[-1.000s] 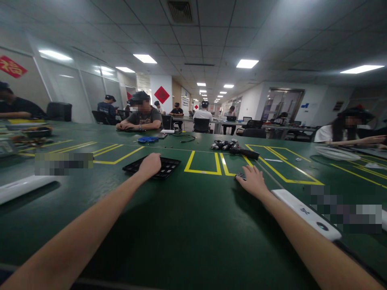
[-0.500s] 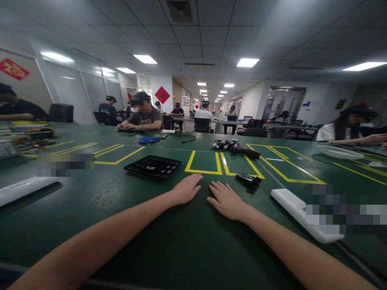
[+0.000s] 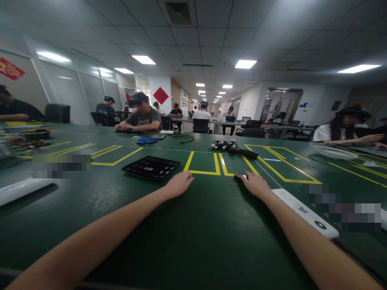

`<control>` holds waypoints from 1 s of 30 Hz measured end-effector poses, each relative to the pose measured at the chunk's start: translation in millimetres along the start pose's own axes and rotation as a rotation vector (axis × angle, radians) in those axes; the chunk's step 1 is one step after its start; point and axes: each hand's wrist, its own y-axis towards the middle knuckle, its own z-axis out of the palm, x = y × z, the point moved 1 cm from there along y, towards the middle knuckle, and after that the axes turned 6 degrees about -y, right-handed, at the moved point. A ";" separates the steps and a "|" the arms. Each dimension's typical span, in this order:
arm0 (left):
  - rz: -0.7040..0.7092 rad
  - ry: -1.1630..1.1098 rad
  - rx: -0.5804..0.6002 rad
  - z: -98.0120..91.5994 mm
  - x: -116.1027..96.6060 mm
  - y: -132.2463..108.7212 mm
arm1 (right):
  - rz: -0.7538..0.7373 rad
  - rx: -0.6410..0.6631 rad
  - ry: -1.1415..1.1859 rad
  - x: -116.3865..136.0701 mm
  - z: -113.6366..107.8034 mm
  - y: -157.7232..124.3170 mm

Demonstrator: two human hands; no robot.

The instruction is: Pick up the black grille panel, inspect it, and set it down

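Note:
My left hand (image 3: 179, 183) lies flat on the green table (image 3: 193, 225), fingers stretched out and holding nothing. It rests just right of a black gridded tray (image 3: 151, 167). My right hand (image 3: 256, 184) lies over a small black part (image 3: 240, 175) on a yellow line, fingers curled on it. Only the part's left end shows. A white oblong device (image 3: 305, 211) lies beside my right forearm.
Yellow taped boxes (image 3: 204, 163) mark the table ahead. A heap of black and silver parts (image 3: 225, 145) and a black-handled tool (image 3: 244, 152) lie beyond them. Blue items (image 3: 145, 140) and a cable (image 3: 184, 137) sit farther back. People sit around the table and at desks behind.
My right hand has moved right from the table's middle onto the small black part. My left hand has slid slightly forward and left toward the tray.

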 end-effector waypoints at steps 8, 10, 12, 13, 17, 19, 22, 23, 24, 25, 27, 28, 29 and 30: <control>-0.398 -0.161 -0.425 -89.6 37.1 25.6 | -0.041 -0.005 -0.041 2.1 2.8 1.0; -0.448 0.053 -0.427 -112.4 51.6 22.6 | -0.037 -0.018 -0.045 2.4 1.8 0.8; -0.521 0.358 -0.338 -126.3 65.5 19.4 | -0.044 -0.046 -0.050 3.7 0.6 0.6; -0.553 0.491 -0.270 -129.9 71.5 18.7 | -0.051 -0.056 -0.055 4.7 0.1 0.6; -0.581 0.656 -0.072 -132.7 86.4 20.6 | -0.065 -0.044 -0.061 8.4 -0.4 1.4; -0.563 0.692 -0.040 -133.6 88.7 21.4 | -0.067 -0.033 -0.045 9.8 -1.2 2.1; -0.508 0.726 -0.035 -133.1 86.4 20.5 | -0.107 -0.036 0.050 14.2 -5.4 1.8; -0.479 0.716 -0.046 -130.4 83.5 20.2 | -0.128 -0.042 0.117 17.2 -7.4 0.8; -0.445 0.691 -0.064 -125.4 79.3 20.3 | -0.149 -0.047 0.203 21.3 -9.6 -0.9; -0.404 0.644 -0.084 -117.8 73.5 20.7 | -0.170 -0.047 0.303 26.3 -11.6 -3.3; -0.285 0.484 -0.126 -94.3 57.6 22.1 | -0.218 -0.033 0.520 39.0 -14.9 -10.2; -0.212 0.379 -0.135 -79.1 47.9 22.6 | -0.247 -0.020 0.625 46.0 -15.7 -14.5; -0.134 0.263 -0.130 -62.5 37.5 22.5 | -0.283 -0.007 0.726 53.0 -15.9 -18.9; -0.055 0.164 -0.136 -45.7 27.0 21.8 | -0.324 0.001 0.823 59.4 -15.4 -23.4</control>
